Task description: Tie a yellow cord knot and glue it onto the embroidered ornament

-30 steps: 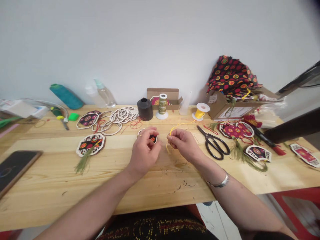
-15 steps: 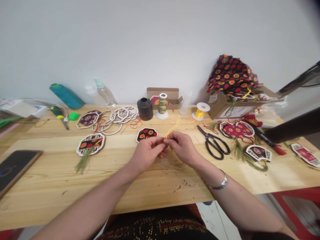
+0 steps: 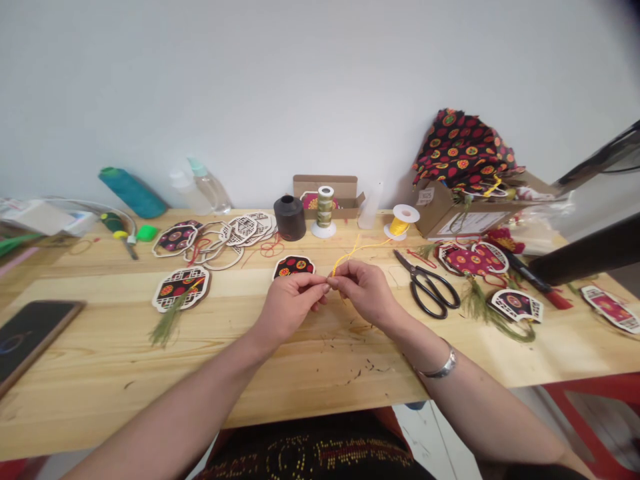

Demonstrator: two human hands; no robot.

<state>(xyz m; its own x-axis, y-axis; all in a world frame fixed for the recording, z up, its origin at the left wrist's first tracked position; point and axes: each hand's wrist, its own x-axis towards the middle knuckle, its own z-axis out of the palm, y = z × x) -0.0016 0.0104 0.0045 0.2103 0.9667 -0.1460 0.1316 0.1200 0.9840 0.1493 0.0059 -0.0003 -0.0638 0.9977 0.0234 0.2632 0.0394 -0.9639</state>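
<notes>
So, the right hand point(image 3: 364, 288) is pinching thin yellow cord point(image 3: 345, 256) mid-table, the left hand point(image 3: 290, 303) right against it; can't tell if that one's gripping. Cord trails to a white plastic spool point(image 3: 407, 212) near the pale wooden table's point(image 3: 175, 373) back edge. Brown cardboard box point(image 3: 433, 219), back right: small label point(image 3: 427, 196) too blurry.
</notes>
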